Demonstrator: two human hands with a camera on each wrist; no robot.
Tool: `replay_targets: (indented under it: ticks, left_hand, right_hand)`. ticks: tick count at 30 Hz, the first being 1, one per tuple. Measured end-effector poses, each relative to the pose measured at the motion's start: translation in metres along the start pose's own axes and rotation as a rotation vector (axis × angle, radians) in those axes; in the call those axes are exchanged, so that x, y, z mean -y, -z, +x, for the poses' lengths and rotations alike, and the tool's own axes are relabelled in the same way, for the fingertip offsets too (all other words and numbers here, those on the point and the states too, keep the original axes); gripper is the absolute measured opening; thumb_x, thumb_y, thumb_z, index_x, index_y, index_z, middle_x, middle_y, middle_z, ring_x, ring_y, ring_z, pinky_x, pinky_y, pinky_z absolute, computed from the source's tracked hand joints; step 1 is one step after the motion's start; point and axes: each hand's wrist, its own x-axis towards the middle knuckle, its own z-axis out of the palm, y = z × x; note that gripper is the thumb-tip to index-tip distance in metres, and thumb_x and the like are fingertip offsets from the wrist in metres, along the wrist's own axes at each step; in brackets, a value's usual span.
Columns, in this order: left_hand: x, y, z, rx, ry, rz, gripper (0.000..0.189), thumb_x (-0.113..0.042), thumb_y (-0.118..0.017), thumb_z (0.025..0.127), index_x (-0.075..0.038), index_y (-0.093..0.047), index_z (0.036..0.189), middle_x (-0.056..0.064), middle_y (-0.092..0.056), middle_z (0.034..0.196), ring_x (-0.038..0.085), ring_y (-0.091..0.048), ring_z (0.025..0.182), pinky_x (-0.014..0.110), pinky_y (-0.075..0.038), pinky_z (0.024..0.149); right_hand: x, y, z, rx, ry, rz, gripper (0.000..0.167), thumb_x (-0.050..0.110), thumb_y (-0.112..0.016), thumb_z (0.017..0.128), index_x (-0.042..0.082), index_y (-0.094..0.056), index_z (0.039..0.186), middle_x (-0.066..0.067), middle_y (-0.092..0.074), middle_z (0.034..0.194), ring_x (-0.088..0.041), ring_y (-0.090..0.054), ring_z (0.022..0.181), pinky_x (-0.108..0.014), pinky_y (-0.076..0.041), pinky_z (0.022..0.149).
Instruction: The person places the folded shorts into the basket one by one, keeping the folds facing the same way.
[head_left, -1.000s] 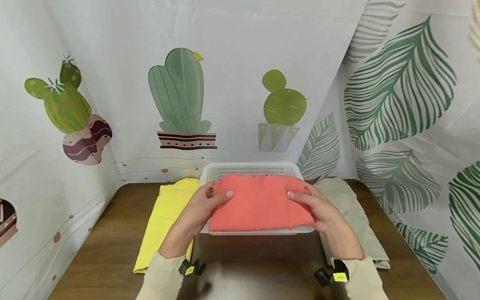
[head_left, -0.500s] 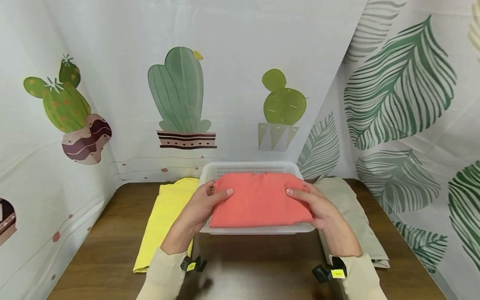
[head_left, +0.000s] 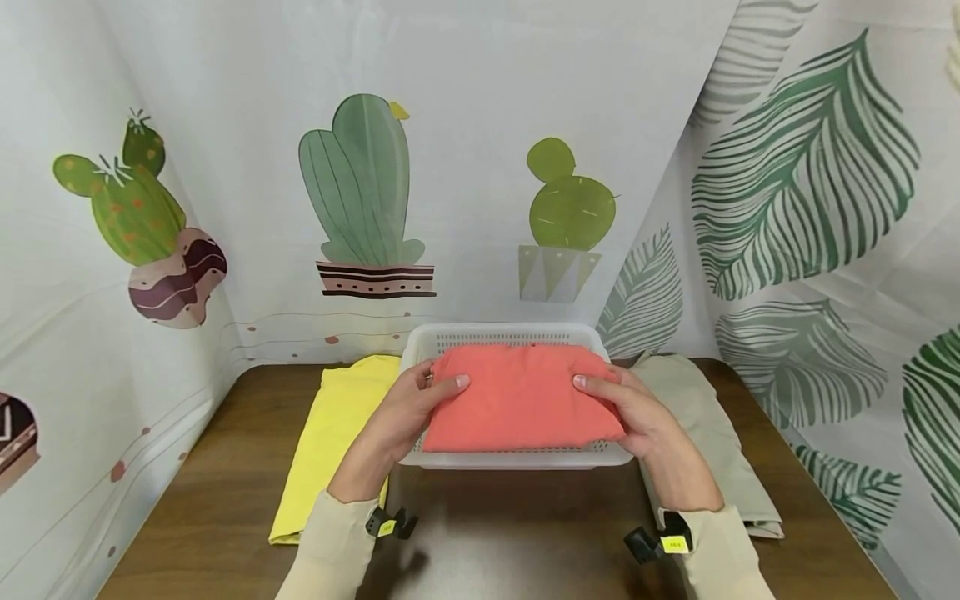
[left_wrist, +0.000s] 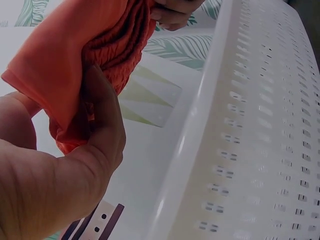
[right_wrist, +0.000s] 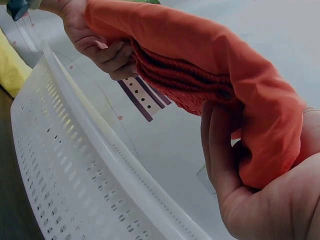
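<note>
Both hands hold a folded coral-red garment (head_left: 525, 398) over a white perforated plastic basket (head_left: 517, 460). My left hand (head_left: 408, 407) grips its left end, thumb on top and fingers beneath. On the opposite end, my right hand (head_left: 643, 410) grips it the same way. From the left wrist, the garment (left_wrist: 65, 55) shows gathered, ruffled layers underneath. In the right wrist view the garment (right_wrist: 195, 45) hangs above the basket rim, its folded layers resting on the fingers. The basket's inside is mostly hidden beneath it.
A folded yellow cloth (head_left: 330, 458) lies on the brown wooden table (head_left: 517, 533), left of the basket. To the right lies a folded grey-green cloth (head_left: 705, 433). Behind the table hangs a white curtain (head_left: 465, 150) printed with cacti and leaves.
The garment's near edge has shifted slightly up and away in the head view, showing more of the basket's front rim. Both hands keep their grip.
</note>
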Motion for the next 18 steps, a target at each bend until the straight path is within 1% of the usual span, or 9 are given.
replay_targets:
  ticks: [5,11,18]
  left_hand:
    - [0.0013,0.0005,0.0011,0.001,0.005,-0.013,0.052,-0.024,-0.072,0.103,-0.002,-0.052,0.145,0.013,-0.073,0.112,0.024,-0.076,0.093,0.038,-0.064,0.082]
    - [0.0014,0.0005,0.0015,-0.015,0.019,-0.025,0.051,-0.024,-0.073,0.102,-0.006,-0.053,0.145,0.016,-0.072,0.117,0.026,-0.076,0.096,0.038,-0.064,0.084]
    - [0.0010,0.0011,0.0016,-0.014,0.030,-0.035,0.053,-0.024,-0.073,0.102,-0.007,-0.051,0.148,0.016,-0.071,0.119,0.026,-0.076,0.098,0.038,-0.064,0.085]
  right_hand:
    - [-0.0008,0.0010,0.0006,-0.011,-0.003,0.002,0.027,0.011,-0.056,0.109,0.010,-0.056,0.136,-0.003,-0.075,0.111,-0.019,-0.078,0.093,-0.039,-0.064,0.084]
    - [-0.0016,0.0016,0.0020,-0.032,-0.006,-0.009,0.028,0.012,-0.057,0.109,0.009,-0.055,0.136,-0.003,-0.075,0.109,-0.019,-0.078,0.092,-0.038,-0.064,0.083]
    - [-0.0026,0.0029,0.0031,-0.065,-0.002,-0.025,0.026,0.012,-0.057,0.109,0.008,-0.056,0.134,-0.003,-0.076,0.107,-0.018,-0.078,0.090,-0.037,-0.064,0.081]
